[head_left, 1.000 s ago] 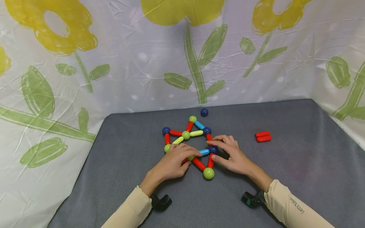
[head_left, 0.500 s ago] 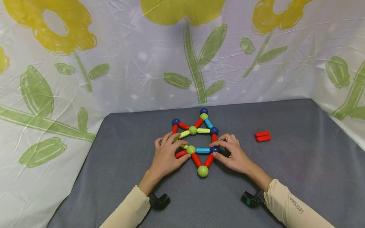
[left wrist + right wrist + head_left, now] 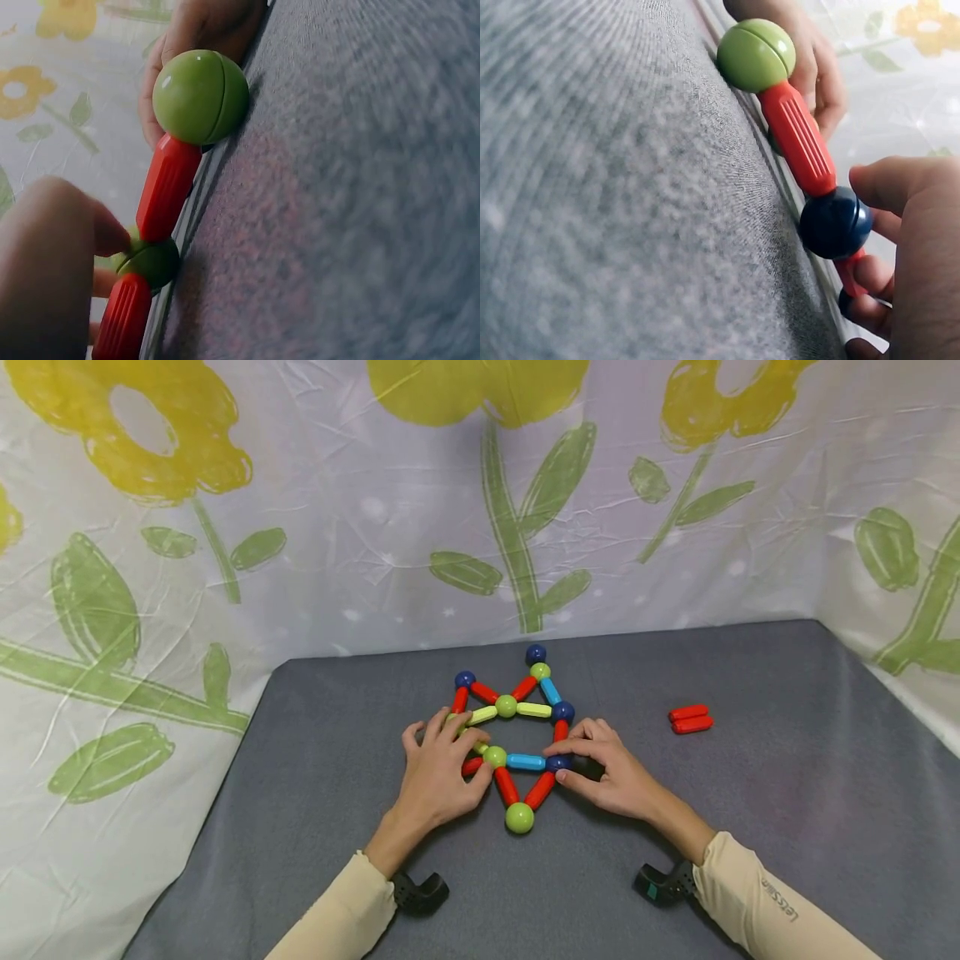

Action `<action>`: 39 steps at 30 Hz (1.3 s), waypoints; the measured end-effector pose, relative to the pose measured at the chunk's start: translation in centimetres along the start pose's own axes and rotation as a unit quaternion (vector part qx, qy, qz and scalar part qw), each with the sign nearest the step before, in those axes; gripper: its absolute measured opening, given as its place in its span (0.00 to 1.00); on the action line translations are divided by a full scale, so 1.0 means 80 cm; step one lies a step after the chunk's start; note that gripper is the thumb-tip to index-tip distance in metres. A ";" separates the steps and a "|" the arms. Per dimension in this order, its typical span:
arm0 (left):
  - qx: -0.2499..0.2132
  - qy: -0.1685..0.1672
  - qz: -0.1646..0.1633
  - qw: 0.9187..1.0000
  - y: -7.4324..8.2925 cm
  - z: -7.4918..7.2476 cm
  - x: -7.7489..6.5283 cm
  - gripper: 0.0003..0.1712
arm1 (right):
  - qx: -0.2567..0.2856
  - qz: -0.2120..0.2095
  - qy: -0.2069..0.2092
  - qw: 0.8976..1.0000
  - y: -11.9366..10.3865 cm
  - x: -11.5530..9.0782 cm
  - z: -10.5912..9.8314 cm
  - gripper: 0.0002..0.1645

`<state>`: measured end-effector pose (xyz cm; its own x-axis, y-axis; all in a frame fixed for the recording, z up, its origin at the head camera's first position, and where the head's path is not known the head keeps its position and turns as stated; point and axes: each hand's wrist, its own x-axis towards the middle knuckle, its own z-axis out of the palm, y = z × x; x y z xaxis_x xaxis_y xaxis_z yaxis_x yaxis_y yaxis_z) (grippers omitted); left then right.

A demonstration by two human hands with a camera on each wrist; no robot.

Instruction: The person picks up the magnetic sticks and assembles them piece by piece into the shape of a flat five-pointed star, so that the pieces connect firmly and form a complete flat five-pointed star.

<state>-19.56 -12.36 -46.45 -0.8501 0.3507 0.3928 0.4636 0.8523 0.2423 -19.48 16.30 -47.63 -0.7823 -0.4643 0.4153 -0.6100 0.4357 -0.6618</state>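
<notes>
A flat star-like frame of magnetic balls and sticks lies on the table between both hands. My left hand (image 3: 438, 772) reaches over its left side, thumb and index finger pinching a green ball (image 3: 495, 757); the left fingers partly hide a yellow stick, a red stick and another green ball. With thumb and index finger, my right hand (image 3: 611, 772) pinches a dark blue ball (image 3: 557, 765). A light blue stick (image 3: 527, 762) joins these two balls. Two red sticks, one of them the right-hand red stick (image 3: 799, 135), meet at the nearest green ball (image 3: 519, 818).
Two loose red sticks (image 3: 691, 718) lie side by side at the right. At the back, a dark blue ball (image 3: 536, 653) touches the frame's far green ball (image 3: 540, 672). Behind the grey table (image 3: 787, 735) hangs a flower-patterned cloth (image 3: 360, 543).
My left hand has shifted left and its fingers spread along the frame. The frame first slid right and back, its far green ball meeting the loose blue ball, then came slightly nearer.
</notes>
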 end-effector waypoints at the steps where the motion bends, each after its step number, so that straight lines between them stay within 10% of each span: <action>1: 0.002 -0.002 -0.004 1.000 0.001 0.000 0.000 0.17 | 0.002 -0.003 -0.002 1.000 0.000 0.000 0.000 0.18; 13: -0.002 0.010 0.004 1.000 -0.006 0.004 -0.001 0.21 | 0.039 0.009 0.028 0.999 0.008 0.002 -0.006 0.19; 23: -0.006 0.032 0.018 0.999 -0.011 0.008 -0.002 0.20 | -0.082 0.020 0.085 0.993 0.057 -0.004 -0.090 0.19; 39: -0.010 0.061 0.033 0.998 -0.012 0.010 -0.003 0.19 | -0.145 0.180 0.076 0.970 0.101 -0.042 -0.170 0.12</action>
<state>-20.02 -12.96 -47.47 -0.7815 0.3542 0.5137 0.5228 0.8210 0.2293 -23.50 31.86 -45.91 -0.9472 -0.1321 0.2921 -0.2866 0.7573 -0.5868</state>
